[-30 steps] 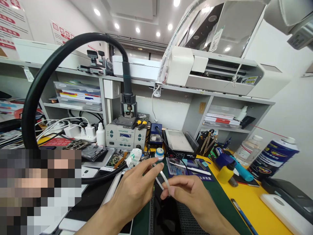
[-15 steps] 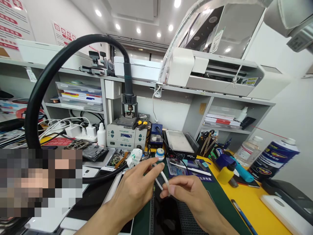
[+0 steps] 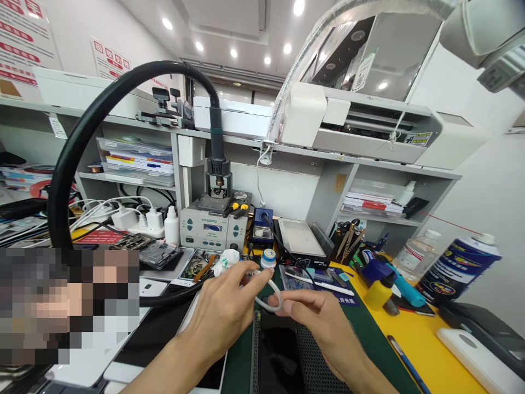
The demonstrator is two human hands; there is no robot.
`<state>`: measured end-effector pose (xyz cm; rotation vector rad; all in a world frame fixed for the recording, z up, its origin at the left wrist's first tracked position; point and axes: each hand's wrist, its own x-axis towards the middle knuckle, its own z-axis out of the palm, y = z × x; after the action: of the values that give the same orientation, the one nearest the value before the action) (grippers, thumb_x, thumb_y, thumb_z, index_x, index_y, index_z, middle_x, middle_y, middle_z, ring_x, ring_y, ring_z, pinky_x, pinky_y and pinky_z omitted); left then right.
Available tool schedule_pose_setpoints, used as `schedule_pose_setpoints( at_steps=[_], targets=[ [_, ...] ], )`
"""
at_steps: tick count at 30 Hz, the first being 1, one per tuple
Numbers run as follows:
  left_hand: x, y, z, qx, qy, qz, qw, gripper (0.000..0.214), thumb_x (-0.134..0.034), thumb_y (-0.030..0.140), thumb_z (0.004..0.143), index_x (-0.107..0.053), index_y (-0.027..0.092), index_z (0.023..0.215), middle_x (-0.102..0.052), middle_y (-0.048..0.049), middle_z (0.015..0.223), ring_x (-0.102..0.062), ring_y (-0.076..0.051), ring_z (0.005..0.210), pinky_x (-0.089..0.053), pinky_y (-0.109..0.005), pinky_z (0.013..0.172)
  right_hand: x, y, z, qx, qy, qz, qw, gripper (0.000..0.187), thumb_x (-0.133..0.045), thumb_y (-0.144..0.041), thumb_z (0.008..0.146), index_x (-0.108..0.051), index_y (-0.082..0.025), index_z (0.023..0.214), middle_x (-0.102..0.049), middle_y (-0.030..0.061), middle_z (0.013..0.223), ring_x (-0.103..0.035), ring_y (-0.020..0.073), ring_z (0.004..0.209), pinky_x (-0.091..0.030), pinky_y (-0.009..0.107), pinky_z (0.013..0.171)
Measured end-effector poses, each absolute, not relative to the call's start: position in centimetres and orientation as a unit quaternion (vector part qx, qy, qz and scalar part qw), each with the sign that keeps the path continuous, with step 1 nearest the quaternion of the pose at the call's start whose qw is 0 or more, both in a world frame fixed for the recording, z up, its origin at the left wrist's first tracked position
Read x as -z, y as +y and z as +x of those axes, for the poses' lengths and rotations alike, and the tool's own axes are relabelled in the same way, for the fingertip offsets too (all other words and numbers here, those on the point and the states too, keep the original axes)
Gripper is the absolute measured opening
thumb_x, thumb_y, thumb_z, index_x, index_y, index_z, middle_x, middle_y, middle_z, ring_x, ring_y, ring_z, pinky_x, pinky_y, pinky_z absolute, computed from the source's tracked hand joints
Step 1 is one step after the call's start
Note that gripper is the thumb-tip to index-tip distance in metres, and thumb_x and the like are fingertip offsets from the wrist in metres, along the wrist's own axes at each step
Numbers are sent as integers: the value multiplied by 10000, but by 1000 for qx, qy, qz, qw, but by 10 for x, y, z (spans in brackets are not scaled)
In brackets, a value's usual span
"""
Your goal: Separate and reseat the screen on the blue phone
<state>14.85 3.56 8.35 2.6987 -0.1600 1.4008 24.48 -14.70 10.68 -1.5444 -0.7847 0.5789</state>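
A thin white cable or tube (image 3: 276,288), bent into a loop, spans the gap between my two hands. My left hand (image 3: 225,301) is closed on the loop's far end, thumb and fingers pinching it. The near side of the loop sits in the fingertips of my right hand (image 3: 318,323), thumb against forefinger. What lies inside the left fingers is partly hidden. Below both hands, a dark glossy phone-like slab (image 3: 281,355) rests on a black perforated pad (image 3: 314,361). A small white jar with a blue-ringed lid (image 3: 268,259) stands just beyond the left fingertips.
A grey rework station (image 3: 213,227) stands behind, its thick black hose (image 3: 61,164) arching over the left side. Crumpled white tissue (image 3: 225,261) and devices lie left. At right are a yellow bottle (image 3: 378,295), a spray can (image 3: 459,268) and a blue pen-like tool (image 3: 408,364).
The white loop has opened wider and rounder between my hands. My left hand has shifted slightly left and its fingers have drawn down; my right hand has barely moved.
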Motion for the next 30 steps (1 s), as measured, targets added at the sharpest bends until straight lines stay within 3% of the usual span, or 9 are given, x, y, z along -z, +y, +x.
schedule_pose_setpoints(
  at_steps=[6,13,30],
  targets=[
    [-88,35,145,-464,-26,886,-4,568,-501,-39,801,-592,259,1275,-628,-78,1004,-629,-188,729,-492,-277,520,-103,-145,245,-173,-363,-730,553,286,-670,-411,903,-787,-211,1071,-771,58,1002,-687,244,931,-530,297,812],
    [-93,23,142,-463,-10,884,-60,489,-465,-14,829,-638,223,1220,-654,-74,917,-643,-195,661,-409,-255,400,-95,-143,243,-111,-388,-767,498,310,-588,-431,958,-761,-246,1136,-757,52,1048,-676,256,951,-510,310,826],
    [-84,17,144,-438,1,898,-37,511,-470,9,842,-597,220,1290,-648,-74,924,-654,-203,582,-478,-297,392,-93,-140,243,-56,-400,-792,458,306,-527,-384,978,-761,-193,1034,-722,27,776,-696,227,798,-514,272,690]
  ],
)
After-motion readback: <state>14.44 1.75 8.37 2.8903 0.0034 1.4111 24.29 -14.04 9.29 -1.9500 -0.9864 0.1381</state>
